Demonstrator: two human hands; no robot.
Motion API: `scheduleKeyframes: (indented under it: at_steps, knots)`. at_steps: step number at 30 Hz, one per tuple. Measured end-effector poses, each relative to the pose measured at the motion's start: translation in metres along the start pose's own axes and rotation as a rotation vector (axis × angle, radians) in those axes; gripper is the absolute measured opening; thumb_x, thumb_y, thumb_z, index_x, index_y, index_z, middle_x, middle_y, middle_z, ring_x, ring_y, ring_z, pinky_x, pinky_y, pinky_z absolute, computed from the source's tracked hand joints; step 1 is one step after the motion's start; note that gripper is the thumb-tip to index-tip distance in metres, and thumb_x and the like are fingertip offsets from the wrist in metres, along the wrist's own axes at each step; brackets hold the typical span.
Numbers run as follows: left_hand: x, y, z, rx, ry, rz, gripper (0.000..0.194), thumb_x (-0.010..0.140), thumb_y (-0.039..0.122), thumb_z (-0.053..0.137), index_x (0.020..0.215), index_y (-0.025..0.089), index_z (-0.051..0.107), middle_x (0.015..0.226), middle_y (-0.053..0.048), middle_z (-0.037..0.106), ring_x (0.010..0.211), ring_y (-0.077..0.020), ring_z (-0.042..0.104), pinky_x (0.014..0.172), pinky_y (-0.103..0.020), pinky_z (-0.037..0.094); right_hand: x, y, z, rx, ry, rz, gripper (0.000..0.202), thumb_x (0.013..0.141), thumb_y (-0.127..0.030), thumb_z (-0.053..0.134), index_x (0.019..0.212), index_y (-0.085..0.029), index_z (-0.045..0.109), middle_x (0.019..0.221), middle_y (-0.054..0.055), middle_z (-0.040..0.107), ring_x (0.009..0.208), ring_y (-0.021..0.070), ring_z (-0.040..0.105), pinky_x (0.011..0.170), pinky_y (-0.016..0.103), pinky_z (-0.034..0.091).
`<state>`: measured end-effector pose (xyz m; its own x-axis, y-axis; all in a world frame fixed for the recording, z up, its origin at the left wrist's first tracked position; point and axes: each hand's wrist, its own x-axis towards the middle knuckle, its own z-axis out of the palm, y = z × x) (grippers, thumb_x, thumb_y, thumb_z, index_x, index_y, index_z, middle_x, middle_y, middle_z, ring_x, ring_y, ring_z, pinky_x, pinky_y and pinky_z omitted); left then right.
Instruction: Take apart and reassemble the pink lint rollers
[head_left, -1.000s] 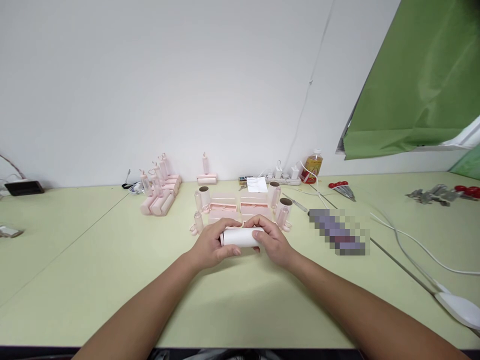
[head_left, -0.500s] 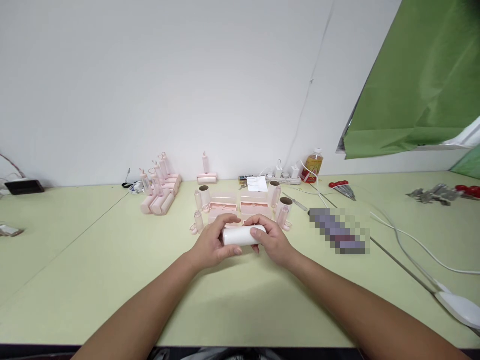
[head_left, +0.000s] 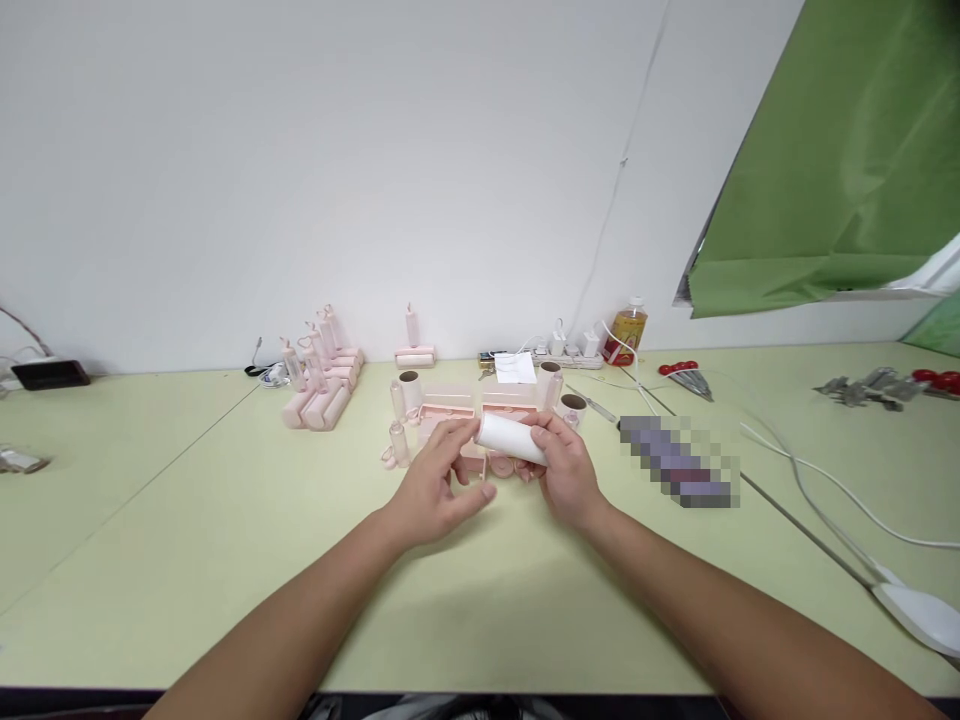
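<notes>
My right hand (head_left: 571, 475) grips the right end of a white lint roll (head_left: 510, 438), its thumb lying along the near side. The roll is held in the air, its left end tilted up and away from me. My left hand (head_left: 435, 490) is open at that left end, the thumb spread wide and the fingertips close to the rim; whether they touch it I cannot tell. Pink lint roller parts lie just behind and beneath the hands, among them an open pink case (head_left: 448, 412) and a pink handle (head_left: 399, 447), partly hidden by my fingers.
Upright lint rolls with brown cores (head_left: 409, 390) flank the cases. Several assembled pink lint rollers (head_left: 322, 400) stand at the left, another (head_left: 415, 355) by the wall. A power strip (head_left: 570, 360), a drink bottle (head_left: 625, 332) and a white cable (head_left: 847, 510) are to the right.
The roll has moved up and to the right in my right hand and tilted. My left hand has loosened from around its left end, and pink parts underneath have come into view.
</notes>
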<state>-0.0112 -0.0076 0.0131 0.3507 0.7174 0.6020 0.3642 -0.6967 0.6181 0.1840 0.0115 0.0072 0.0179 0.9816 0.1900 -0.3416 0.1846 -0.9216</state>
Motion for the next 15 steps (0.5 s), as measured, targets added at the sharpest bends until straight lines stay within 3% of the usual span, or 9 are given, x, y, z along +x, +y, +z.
scheduleKeyframes:
  at_steps: [1, 3, 8, 11, 13, 15]
  knots:
    - [0.000, 0.001, -0.001, -0.010, -0.075, -0.006, 0.063, 0.082, 0.033, 0.063, 0.139, 0.029, 0.038, 0.131, -0.011, 0.044, 0.075, -0.0112, 0.054, 0.054, -0.023, 0.048, 0.000, -0.001, 0.000, -0.013, 0.001, 0.000, 0.022, 0.077, -0.036, 0.060, 0.090, -0.020, 0.053, 0.070, -0.003, 0.057, 0.045, 0.0094, 0.050, 0.040, 0.022, 0.039]
    - [0.001, 0.002, -0.004, -0.023, -0.109, -0.027, 0.060, 0.083, 0.032, 0.061, 0.139, 0.029, 0.040, 0.135, -0.012, 0.043, 0.075, -0.0112, 0.055, 0.058, -0.024, 0.049, 0.000, -0.003, -0.001, -0.041, -0.029, 0.018, 0.023, 0.078, -0.036, 0.059, 0.094, -0.020, 0.054, 0.071, -0.002, 0.058, 0.046, 0.0094, 0.050, 0.042, 0.023, 0.041]
    - [0.006, -0.001, -0.017, -0.022, -0.089, -0.053, 0.059, 0.086, 0.024, 0.053, 0.143, 0.030, 0.036, 0.140, -0.011, 0.040, 0.069, -0.0081, 0.052, 0.059, -0.024, 0.048, -0.002, -0.008, -0.002, -0.041, -0.336, 0.108, 0.043, 0.081, -0.034, 0.058, 0.120, -0.019, 0.052, 0.071, 0.000, 0.058, 0.061, 0.0150, 0.057, 0.051, 0.026, 0.047]
    - [0.007, -0.002, -0.021, -0.005, -0.160, -0.026, 0.062, 0.084, 0.014, 0.047, 0.144, 0.028, 0.035, 0.140, -0.011, 0.043, 0.067, -0.0080, 0.051, 0.061, -0.024, 0.047, -0.007, -0.010, -0.002, -0.078, -0.515, 0.202, 0.074, 0.077, -0.027, 0.064, 0.142, -0.027, 0.030, 0.085, 0.002, 0.060, 0.062, 0.0148, 0.059, 0.043, 0.023, 0.045]
    - [0.006, -0.003, -0.021, 0.011, -0.241, -0.001, 0.065, 0.083, 0.011, 0.044, 0.144, 0.028, 0.034, 0.142, -0.010, 0.043, 0.070, -0.0096, 0.054, 0.061, -0.025, 0.047, -0.011, -0.011, -0.001, -0.141, -0.605, 0.271, 0.092, 0.074, -0.022, 0.066, 0.147, -0.037, 0.013, 0.097, 0.004, 0.060, 0.062, 0.0145, 0.061, 0.037, 0.019, 0.042]
    - [0.005, -0.005, -0.018, 0.052, -0.276, 0.008, 0.066, 0.082, 0.009, 0.043, 0.145, 0.028, 0.032, 0.143, -0.009, 0.043, 0.081, -0.0133, 0.058, 0.065, -0.026, 0.049, -0.014, -0.013, 0.000, -0.212, -0.638, 0.310, 0.097, 0.073, -0.019, 0.066, 0.147, -0.040, 0.008, 0.099, 0.003, 0.060, 0.060, 0.0135, 0.061, 0.034, 0.016, 0.039]
